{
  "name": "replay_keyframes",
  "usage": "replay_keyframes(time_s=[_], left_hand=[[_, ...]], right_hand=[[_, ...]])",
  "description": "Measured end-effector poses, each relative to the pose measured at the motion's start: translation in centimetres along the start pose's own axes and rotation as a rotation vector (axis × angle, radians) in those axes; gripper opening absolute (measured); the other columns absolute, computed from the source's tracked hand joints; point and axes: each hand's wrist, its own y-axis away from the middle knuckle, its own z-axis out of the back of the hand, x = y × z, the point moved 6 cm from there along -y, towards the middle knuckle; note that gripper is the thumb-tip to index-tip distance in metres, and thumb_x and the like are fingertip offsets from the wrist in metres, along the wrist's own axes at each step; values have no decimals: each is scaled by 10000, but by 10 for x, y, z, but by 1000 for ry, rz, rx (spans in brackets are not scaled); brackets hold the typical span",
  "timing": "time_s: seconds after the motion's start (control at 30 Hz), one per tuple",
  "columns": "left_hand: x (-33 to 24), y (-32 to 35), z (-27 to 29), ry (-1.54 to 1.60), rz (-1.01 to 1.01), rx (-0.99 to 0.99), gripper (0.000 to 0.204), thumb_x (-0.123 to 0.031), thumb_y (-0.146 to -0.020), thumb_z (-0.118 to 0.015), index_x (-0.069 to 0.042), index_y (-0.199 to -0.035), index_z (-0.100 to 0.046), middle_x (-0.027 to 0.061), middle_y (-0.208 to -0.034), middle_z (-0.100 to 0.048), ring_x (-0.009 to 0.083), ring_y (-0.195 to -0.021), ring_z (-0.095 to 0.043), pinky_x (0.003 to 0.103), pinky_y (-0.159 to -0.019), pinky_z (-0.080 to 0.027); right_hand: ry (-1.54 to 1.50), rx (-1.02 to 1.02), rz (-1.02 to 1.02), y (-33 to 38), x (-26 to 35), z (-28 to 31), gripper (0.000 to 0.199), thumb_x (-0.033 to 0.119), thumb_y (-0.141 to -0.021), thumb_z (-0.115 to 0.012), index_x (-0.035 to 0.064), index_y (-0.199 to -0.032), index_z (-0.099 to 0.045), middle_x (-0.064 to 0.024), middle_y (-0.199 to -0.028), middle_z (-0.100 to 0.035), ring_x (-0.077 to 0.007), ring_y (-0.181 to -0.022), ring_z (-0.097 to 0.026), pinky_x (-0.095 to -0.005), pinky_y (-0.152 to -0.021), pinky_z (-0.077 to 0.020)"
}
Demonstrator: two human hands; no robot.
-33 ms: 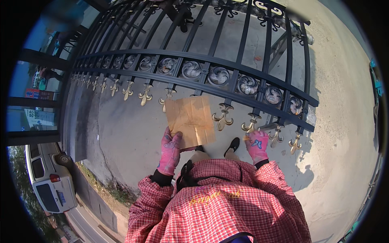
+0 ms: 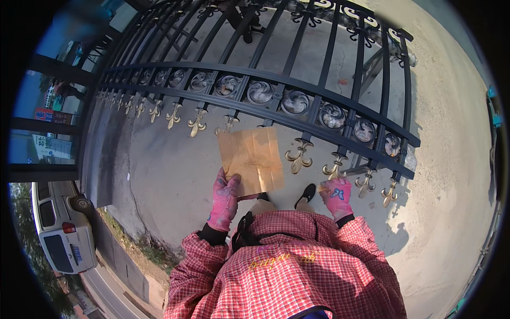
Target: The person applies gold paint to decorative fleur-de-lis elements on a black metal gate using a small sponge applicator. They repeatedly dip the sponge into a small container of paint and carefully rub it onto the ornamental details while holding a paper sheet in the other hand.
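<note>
A square of creased brown cardboard (image 2: 252, 161) is upright before me, my left hand (image 2: 224, 199) gripping its lower left corner with the thumb on the near face. Pink patterned gloves cover both hands. My right hand (image 2: 337, 198) is closed, and a small tan-orange piece, too small to name, shows at its fingertips. Just beyond that hand, a gold fleur-de-lis finial (image 2: 334, 166) sticks out from the black metal railing (image 2: 276, 114); whether they touch I cannot tell. The cardboard's top edge partly covers another gold finial (image 2: 228, 123).
The railing spans the view with several round scroll ornaments (image 2: 295, 102). Under its right part stands a support leg (image 2: 366, 72). Another person's dark shoes (image 2: 248, 36) show beyond the bars. A white van (image 2: 61, 228) is at the left, beside a road (image 2: 109, 287).
In the picture the railing sits slightly farther right, and the van a little higher. Both hands keep their hold, with the cardboard almost in the same place.
</note>
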Motion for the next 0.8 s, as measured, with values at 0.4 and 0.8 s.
replay_keyframes(time_s=[0.4, 0.8], left_hand=[[-31, 69, 237, 403, -80, -320, 579, -249, -901, -613, -73, -1377, -335, 138, -1249, -528, 309, -1056, -618, 455, -725, -615], [-40, 83, 395, 698, -223, -721, 527, -177, -910, -612, -74, -1361, -362, 117, -1205, -572, 261, -987, -656, 393, -701, -624]], right_hand=[[-1845, 448, -368, -130, 241, -79, 285, 193, -884, -647, 48, -1123, -589, -53, -1165, -599, -194, -1077, -569, -421, -952, -469], [-1809, 1004, -385, -245, 437, -207, 341, 81, -858, -626, 47, -1191, -558, -73, -1190, -585, -207, -1113, -564, -379, -942, -504]])
